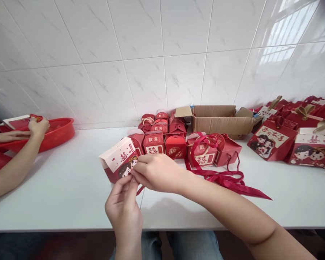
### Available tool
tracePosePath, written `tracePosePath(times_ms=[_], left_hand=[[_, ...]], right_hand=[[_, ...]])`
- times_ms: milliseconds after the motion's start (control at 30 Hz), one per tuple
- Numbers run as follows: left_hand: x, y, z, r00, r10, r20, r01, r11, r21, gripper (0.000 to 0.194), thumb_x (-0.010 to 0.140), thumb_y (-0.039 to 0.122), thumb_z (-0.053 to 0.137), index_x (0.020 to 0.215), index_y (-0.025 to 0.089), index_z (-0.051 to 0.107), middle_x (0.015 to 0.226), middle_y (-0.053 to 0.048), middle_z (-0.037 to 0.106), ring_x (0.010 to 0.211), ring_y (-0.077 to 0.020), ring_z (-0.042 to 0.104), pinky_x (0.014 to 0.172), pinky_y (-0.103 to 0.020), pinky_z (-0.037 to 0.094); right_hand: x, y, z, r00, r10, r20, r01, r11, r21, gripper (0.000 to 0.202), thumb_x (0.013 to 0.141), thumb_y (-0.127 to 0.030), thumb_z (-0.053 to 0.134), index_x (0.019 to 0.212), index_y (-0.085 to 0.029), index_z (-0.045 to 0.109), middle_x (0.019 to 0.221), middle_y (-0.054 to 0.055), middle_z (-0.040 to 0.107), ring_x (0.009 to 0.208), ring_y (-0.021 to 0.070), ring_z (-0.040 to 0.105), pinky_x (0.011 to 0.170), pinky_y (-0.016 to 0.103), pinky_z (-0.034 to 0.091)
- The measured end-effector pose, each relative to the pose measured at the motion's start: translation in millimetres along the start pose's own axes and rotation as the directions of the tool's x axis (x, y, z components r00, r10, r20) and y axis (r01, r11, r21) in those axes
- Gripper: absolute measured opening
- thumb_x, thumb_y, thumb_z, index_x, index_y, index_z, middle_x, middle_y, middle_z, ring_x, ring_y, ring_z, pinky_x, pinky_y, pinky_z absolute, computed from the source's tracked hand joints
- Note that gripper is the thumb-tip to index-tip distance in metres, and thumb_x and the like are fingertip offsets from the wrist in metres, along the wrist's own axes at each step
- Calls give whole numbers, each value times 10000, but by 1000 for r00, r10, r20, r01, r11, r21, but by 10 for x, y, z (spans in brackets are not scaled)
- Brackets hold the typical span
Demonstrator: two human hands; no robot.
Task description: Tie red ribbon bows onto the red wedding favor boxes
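My left hand (126, 204) and my right hand (157, 172) meet in front of me, fingertips pinched together. A short piece of dark red ribbon (140, 190) shows below the pinched fingers; most of it is hidden by them. Right behind the hands, a red and white candy box (116, 157) printed with a cartoon couple stands at a tilt. The fingers cover its right side, and I cannot tell whether they touch it. To the right, loose crimson ribbons (227, 180) lie on the white table (78, 191).
Several small red boxes (154, 142) stand behind my hands, before an open cardboard carton (216, 124). More finished-looking boxes (273, 139) with bows crowd the right. At left, another person's hands (39, 126) work over a red plastic basin (66, 130). A tiled wall (143, 83) bounds the back.
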State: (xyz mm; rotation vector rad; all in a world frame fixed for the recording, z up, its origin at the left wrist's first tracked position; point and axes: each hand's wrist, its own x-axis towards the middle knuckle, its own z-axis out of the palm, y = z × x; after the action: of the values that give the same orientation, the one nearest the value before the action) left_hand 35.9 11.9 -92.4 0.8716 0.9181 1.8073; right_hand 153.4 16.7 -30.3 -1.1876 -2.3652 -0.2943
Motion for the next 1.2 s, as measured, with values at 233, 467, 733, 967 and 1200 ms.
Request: tracePosePath(times_ms=[233,467,733,967,1200], left_hand=[[17,51,-29,995,16,101,-23,997,73,191,613,265,819,756,184,721,782,-17,728,811,-187,670,768,-264,532],[21,177,-92,955,14,297,-110,944,311,190,693,339,752,763,172,693,744,-27,696,767,-185,647,751,-264,505],[100,180,-199,926,10,377,-167,907,386,163,726,334,706,780,186,664,795,-10,691,794,-179,638,763,-255,483],[198,199,-261,925,-148,350,-41,877,479,284,695,422,725,816,170,675,832,-38,708,845,-213,643,810,-296,471],[261,243,-339,903,-174,394,-58,858,511,257,734,407,694,846,178,668,843,-42,704,882,-227,637,846,-320,451]], right_hand=[[-34,99,-122,997,66,32,-74,886,457,216,915,-239,498,833,-126,664,827,43,672,752,113,586,649,219,403],[-53,238,-145,946,114,303,-305,627,717,257,855,-354,601,916,-122,695,754,31,671,649,106,573,578,206,435],[-20,334,-3,935,67,348,-346,392,852,262,791,-343,687,930,-124,722,823,43,692,725,119,601,651,219,473],[-11,318,131,910,99,403,-415,251,875,231,747,-336,722,863,-151,649,684,-11,628,562,86,553,535,211,435],[-3,284,95,910,92,404,-412,291,863,160,776,-268,676,868,-138,654,704,-6,620,623,75,527,581,197,416]])
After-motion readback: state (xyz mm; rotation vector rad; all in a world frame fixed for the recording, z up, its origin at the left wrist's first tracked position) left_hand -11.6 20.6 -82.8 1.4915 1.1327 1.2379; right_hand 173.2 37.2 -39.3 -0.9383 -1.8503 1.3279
